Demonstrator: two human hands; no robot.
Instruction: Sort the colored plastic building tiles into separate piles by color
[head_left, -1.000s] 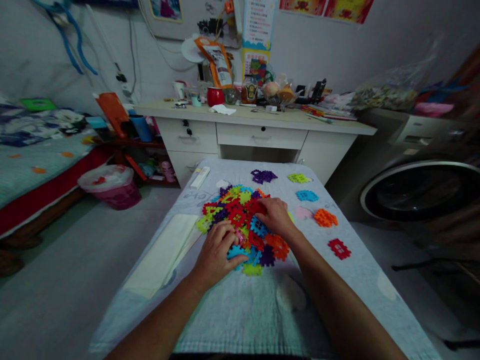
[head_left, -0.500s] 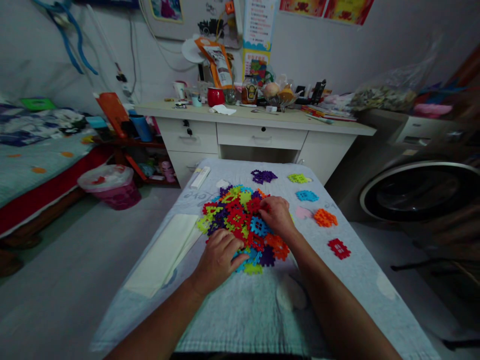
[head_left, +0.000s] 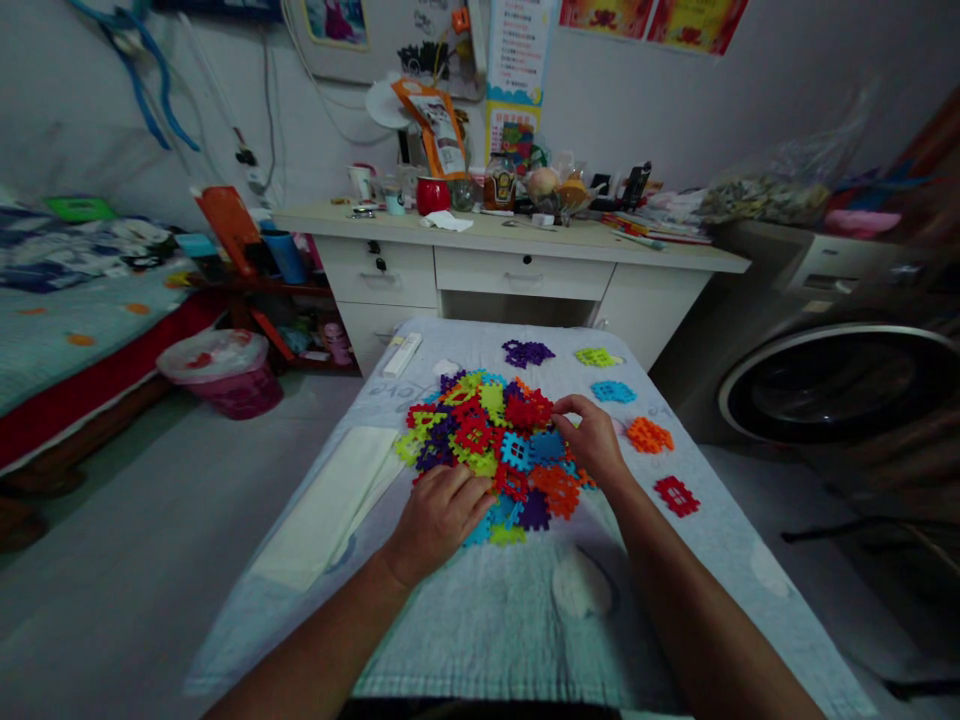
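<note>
A heap of coloured interlocking plastic tiles (head_left: 491, 450) lies in the middle of a table covered with a pale blue cloth (head_left: 480, 620). My left hand (head_left: 439, 515) rests on the heap's near left side, fingers laid over the tiles. My right hand (head_left: 596, 440) is at the heap's right edge, thumb and forefinger pinched on a red tile (head_left: 529, 410). Single tiles lie apart to the right: purple (head_left: 527, 352), green (head_left: 598, 356), blue (head_left: 613, 391), orange (head_left: 649, 435) and red (head_left: 676, 495).
A flat white sheet (head_left: 330, 505) and a white tube (head_left: 403, 354) lie on the table's left side. Beyond stands a cluttered white desk (head_left: 510, 265). A washing machine (head_left: 840, 385) is at the right, a pink bin (head_left: 221, 372) and a bed (head_left: 67, 320) at the left.
My right hand has slid from the top of the heap to its right edge and now pinches a red tile. My left hand has drawn back slightly toward me.
</note>
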